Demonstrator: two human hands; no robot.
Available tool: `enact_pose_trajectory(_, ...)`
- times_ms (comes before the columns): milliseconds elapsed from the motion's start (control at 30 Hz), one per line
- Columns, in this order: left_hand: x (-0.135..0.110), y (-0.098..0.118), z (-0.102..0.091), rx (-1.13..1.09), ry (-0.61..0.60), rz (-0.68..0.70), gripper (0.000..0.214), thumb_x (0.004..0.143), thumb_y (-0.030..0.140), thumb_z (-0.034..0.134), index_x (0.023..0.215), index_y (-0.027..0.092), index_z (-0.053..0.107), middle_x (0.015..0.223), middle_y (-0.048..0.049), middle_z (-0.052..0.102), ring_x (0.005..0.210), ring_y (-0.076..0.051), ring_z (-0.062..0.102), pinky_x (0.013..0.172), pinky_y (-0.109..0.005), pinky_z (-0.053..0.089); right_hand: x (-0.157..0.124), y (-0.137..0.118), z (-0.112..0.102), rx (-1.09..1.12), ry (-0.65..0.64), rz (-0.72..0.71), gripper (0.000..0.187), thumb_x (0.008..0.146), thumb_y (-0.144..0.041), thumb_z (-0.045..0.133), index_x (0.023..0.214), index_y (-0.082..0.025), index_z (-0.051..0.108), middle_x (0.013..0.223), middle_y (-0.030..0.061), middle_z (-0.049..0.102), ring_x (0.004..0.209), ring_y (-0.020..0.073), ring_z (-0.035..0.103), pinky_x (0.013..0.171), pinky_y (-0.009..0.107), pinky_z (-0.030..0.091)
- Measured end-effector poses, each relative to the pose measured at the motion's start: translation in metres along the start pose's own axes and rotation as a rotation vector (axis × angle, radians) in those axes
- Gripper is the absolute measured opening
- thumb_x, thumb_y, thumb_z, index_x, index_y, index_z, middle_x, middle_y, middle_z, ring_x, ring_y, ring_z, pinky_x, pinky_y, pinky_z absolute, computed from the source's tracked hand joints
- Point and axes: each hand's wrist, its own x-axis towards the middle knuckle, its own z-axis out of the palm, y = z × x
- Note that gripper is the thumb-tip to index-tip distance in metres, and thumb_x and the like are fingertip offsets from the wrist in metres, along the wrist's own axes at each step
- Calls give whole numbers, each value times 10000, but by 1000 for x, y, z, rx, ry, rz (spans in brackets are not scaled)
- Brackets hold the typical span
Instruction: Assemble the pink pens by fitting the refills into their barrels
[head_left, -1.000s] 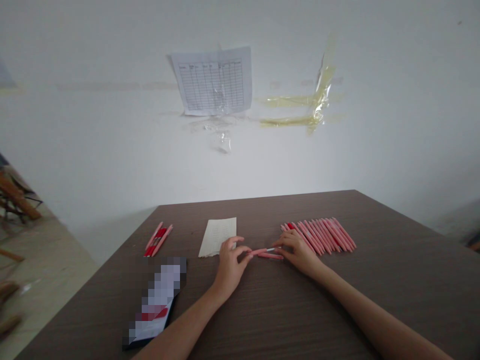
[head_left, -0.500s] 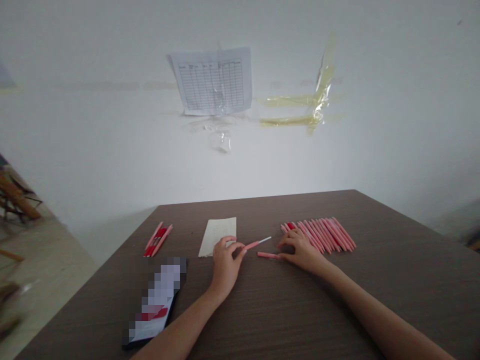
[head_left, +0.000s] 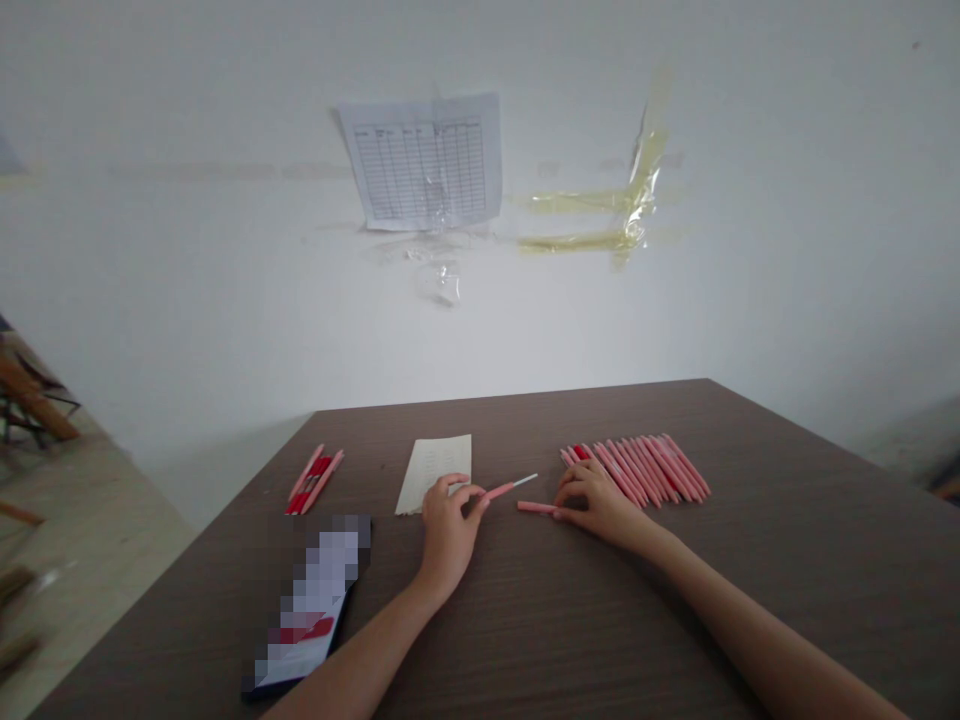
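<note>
My left hand (head_left: 452,525) pinches a pink pen part (head_left: 498,491) between thumb and fingers. A thin white refill (head_left: 526,480) sticks out of its right end, slanting upward. Opposite it, my right hand (head_left: 596,500) is closed on the right end of a pink pen barrel (head_left: 534,508), which points left. A small gap separates the two pieces. Just behind my right hand lies a row of pink pens (head_left: 652,468), with a red piece (head_left: 581,452) among them at the left end.
A cream paper pad (head_left: 435,460) lies behind my left hand. Farther left are several pink and red pens (head_left: 315,480). A phone-like device (head_left: 300,625), partly pixelated, rests near my left forearm. The brown table (head_left: 517,620) meets a wall with a taped printed sheet (head_left: 424,160).
The pink barrel in my right hand has tilted slightly upward at its left end. My left hand and its piece have barely shifted; the view has moved a little.
</note>
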Motion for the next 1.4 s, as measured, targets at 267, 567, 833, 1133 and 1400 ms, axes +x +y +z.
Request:
enact_pose_trajectory(267,0,0,1,-5,3,-11,59,793,226,690,824,234,739,1050,-70,609,1025,-263,580,950,-490,447,3,15,-4,-27,41,-20,96,832,-285,681,775,-214,707,921,53,669,1000,238,553,1000,460,340)
enact_pose_trajectory(567,1,-1,1,1,-9,-15,59,787,223,697,820,228,745,1046,-72,614,1012,-261,583,943,-479,452,6,45,-11,-155,134,-9,38,803,-233,686,788,-229,721,924,60,686,989,260,540,951,443,356)
enact_pose_trajectory(833,0,-1,2,5,9,-15,62,790,223,692,821,235,744,1043,-66,616,1014,-257,589,941,-474,458,6,55,-15,-164,223,28,106,861,-269,642,839,-237,741,920,78,697,971,269,554,882,417,378)
enact_pose_trajectory(1133,1,0,1,-13,-7,-15,65,796,223,688,826,229,745,1050,-72,613,1017,-259,583,944,-479,454,4,52,-17,-118,260,21,167,895,-329,605,854,-242,741,921,75,691,977,269,537,868,409,380)
enact_pose_trajectory(1400,2,3,-2,-26,-27,-28,71,800,221,683,833,228,746,1047,-75,607,1023,-259,580,948,-478,453,6,57,-12,-174,230,0,113,866,-277,643,824,-240,741,918,75,694,966,266,549,876,416,383)
